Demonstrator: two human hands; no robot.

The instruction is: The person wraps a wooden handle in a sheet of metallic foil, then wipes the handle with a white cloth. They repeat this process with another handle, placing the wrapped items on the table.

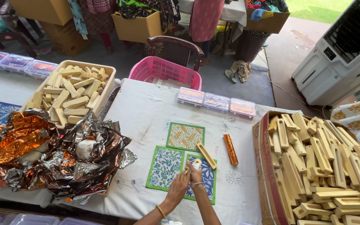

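1. Both hands meet over the blue floral mat (207,177) near the front edge of the table (146,112). The left hand (179,186) and the right hand (195,171) close together on a small pale wooden piece (196,164), fingers narrow around it.
2. The step in hand looks like fitting or wrapping that piece; which fingers carry the load I cannot tell, as the hands overlap.
3. Just beyond lie an open wooden tray piece (206,155), resting across the mat's upper edge, and an orange foil-wrapped stick (230,148) beside it on the cloth.
4. Two more printed mats sit close: a green-bordered leaf mat (185,136) and a blue-and-white floral mat (165,167).
5. Stock stands at either side: a cardboard box of wooden pieces (317,166) on the right, a tray of wooden blocks (73,91) on the left, with crumpled foil sheets (51,154) in front of it.
6. A next move would call for a steady two-handed grip.
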